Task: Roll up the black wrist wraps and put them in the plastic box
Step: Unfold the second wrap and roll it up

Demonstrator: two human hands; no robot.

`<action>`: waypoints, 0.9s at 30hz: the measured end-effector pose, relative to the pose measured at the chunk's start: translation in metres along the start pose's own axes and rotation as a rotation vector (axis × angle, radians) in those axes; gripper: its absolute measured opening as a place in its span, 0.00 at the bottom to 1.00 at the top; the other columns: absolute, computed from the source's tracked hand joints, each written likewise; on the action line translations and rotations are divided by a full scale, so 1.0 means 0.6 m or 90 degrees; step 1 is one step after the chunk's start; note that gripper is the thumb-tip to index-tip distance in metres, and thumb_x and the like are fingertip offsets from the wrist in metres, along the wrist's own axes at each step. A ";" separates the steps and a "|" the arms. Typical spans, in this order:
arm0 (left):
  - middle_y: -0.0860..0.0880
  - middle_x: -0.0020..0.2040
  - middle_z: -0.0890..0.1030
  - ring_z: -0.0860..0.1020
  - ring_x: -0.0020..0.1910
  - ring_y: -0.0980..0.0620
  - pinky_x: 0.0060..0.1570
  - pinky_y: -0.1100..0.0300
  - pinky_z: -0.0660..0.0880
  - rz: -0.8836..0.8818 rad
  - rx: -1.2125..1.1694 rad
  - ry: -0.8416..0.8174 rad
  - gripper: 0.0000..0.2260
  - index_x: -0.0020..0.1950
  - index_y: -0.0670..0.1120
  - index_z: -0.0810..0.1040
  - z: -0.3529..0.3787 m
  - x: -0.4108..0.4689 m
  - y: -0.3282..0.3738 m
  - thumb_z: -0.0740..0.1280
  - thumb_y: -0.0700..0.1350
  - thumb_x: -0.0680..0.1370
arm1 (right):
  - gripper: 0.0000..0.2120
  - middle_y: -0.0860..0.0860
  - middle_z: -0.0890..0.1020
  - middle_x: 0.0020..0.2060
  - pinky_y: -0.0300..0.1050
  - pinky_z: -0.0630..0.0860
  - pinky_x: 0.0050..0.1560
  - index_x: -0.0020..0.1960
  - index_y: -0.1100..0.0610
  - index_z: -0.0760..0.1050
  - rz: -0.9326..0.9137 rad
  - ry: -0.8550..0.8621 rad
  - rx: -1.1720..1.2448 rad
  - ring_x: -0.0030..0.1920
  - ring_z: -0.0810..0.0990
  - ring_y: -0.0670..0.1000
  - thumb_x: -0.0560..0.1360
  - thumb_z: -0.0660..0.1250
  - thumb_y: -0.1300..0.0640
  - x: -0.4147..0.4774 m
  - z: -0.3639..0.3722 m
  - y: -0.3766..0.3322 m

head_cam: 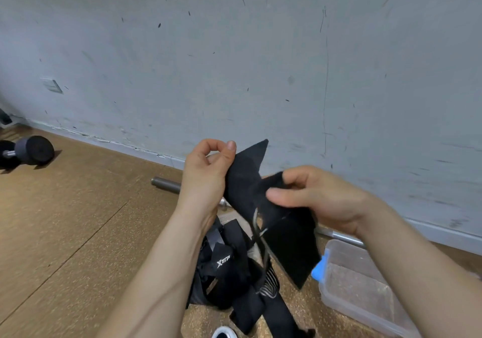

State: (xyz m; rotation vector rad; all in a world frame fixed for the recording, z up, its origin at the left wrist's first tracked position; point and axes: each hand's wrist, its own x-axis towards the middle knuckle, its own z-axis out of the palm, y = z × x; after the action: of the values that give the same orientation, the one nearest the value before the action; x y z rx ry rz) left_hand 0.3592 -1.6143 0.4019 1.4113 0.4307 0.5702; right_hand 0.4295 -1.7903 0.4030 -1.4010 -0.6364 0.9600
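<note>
I hold one black wrist wrap [247, 181] in the air in front of the wall. My left hand [207, 170] pinches its upper end between thumb and fingers. My right hand [313, 196] grips the wrap's middle with curled fingers, and the free end hangs down toward the floor. Below my hands a pile of more black wraps and straps [234, 272] lies on the floor, one with a white logo. A clear plastic box [365, 285] with a blue clip sits open on the floor at the lower right, with nothing visible in it.
A metal barbell [167, 184] lies along the base of the grey wall [234, 50] behind my hands. A black dumbbell [28, 151] rests on the brown cork floor [78, 220] at the far left. A white shoe tip [224, 332] shows at the bottom edge.
</note>
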 end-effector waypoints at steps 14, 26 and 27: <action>0.42 0.48 0.86 0.85 0.44 0.46 0.39 0.56 0.80 0.005 -0.089 0.017 0.16 0.56 0.47 0.81 0.001 -0.007 0.009 0.68 0.29 0.75 | 0.08 0.48 0.85 0.32 0.33 0.77 0.35 0.44 0.59 0.82 -0.055 0.104 -0.090 0.33 0.83 0.44 0.78 0.66 0.66 0.016 0.030 0.005; 0.53 0.36 0.82 0.80 0.38 0.56 0.42 0.63 0.77 0.149 -0.063 0.114 0.12 0.40 0.47 0.81 0.002 -0.001 0.010 0.72 0.30 0.74 | 0.07 0.54 0.87 0.39 0.43 0.79 0.42 0.45 0.55 0.85 0.004 0.073 -0.252 0.41 0.85 0.52 0.77 0.69 0.62 0.009 0.012 0.006; 0.51 0.36 0.82 0.80 0.38 0.55 0.41 0.61 0.77 0.127 -0.086 0.107 0.10 0.42 0.47 0.80 0.001 0.001 0.010 0.71 0.32 0.75 | 0.07 0.55 0.87 0.39 0.44 0.79 0.42 0.45 0.56 0.86 0.001 0.090 -0.242 0.40 0.85 0.52 0.77 0.69 0.62 0.009 0.010 0.008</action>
State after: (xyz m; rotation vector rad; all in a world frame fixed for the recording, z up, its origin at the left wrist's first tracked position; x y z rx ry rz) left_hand 0.3594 -1.6144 0.4078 1.2897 0.3798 0.8697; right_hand 0.4265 -1.7831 0.3980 -1.7880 -0.7372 0.7567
